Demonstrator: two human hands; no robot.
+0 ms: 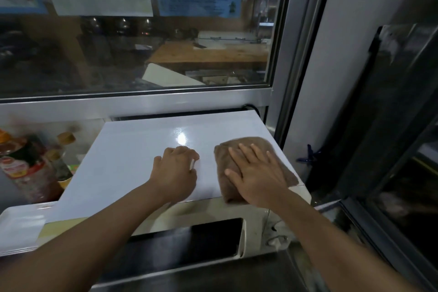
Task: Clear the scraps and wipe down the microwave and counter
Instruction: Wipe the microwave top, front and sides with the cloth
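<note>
A: Right hand (pixel 257 173) lies flat, fingers straight and spread, pressing the brown cloth (pixel 251 166) on the microwave (pixel 142 161) top, near its right front corner.

B: And the left hand (pixel 176 169)?

A: Resting on the same white top, just left of the cloth, fingers curled under. Something small and pale shows at the fingertips; I cannot tell what it is.

B: Anything crowding the microwave?

A: Bottles (pixel 26 163) stand left of it, blurred, labels unreadable. A white tray (pixel 19 225) sits at its front left, cut off by the frame. Behind it, a window (pixel 142 50) with papers stuck on the glass, print too soft to read. A dark glass door (pixel 403 125) stands to the right.

B: The microwave door?

A: Dark, partly hidden by both forearms.
</note>
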